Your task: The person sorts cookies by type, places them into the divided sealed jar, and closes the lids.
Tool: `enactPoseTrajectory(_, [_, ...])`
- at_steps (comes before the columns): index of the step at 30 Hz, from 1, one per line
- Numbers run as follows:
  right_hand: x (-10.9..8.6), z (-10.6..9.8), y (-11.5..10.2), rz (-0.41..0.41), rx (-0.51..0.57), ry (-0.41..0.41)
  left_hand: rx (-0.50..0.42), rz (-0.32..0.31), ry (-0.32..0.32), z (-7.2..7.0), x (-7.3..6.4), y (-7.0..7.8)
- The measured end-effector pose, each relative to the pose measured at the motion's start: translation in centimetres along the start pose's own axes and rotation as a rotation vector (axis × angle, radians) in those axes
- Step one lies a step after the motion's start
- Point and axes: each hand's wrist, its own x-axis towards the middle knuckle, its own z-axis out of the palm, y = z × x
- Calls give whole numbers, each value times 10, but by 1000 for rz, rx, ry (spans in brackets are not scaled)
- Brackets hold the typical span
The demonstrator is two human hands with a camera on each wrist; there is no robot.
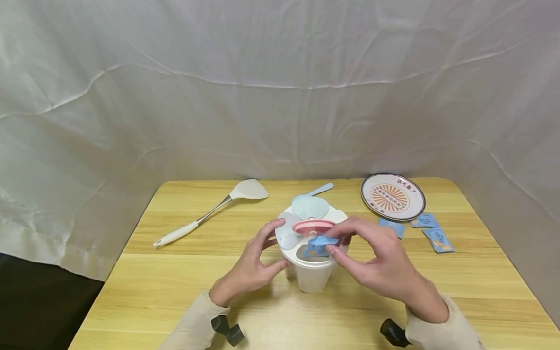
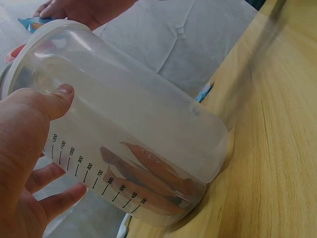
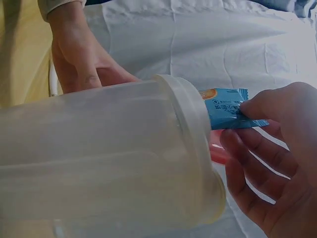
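A translucent storage canister (image 2: pixel 138 109) with a white lid (image 1: pixel 292 253) stands upright on the table. Its lid has several flaps, among them a pale green one (image 1: pixel 311 208), a raised pink one (image 1: pixel 313 226) and a light grey one (image 1: pixel 286 233). My left hand (image 1: pixel 253 265) grips the canister's side near the top, thumb and fingers around it. Over an uncovered opening in the lid, my right hand (image 1: pixel 385 257) pinches a small blue snack packet (image 3: pixel 225 109), its lower end at the opening. Reddish-brown pieces (image 2: pixel 148 173) lie at the bottom of one compartment.
A white-handled spatula (image 1: pixel 214 211) lies on the left of the table. Behind the canister is a light blue utensil handle (image 1: pixel 323 189). A patterned plate (image 1: pixel 393 196) sits at the back right, with several blue packets (image 1: pixel 438 240) near it. Grey cloth (image 1: pixel 280 121) hangs behind.
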Motion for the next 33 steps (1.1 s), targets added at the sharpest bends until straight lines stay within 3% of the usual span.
enactPoseTrajectory(7, [-3,4,1,-29,-99,-2,-1,-4,2,0,0,-1])
enactPoseTrajectory(14, [-6,6,2,-20,-99,-5,-14,-26,5,0,0,0])
enactPoseTrajectory(25, [-9,-1,3,-19,-88,7,-3,-2,0,0,0,-2])
enactPoseTrajectory(33, [-4,2,1,-118,-93,-20,-22,-51,2,0,0,1])
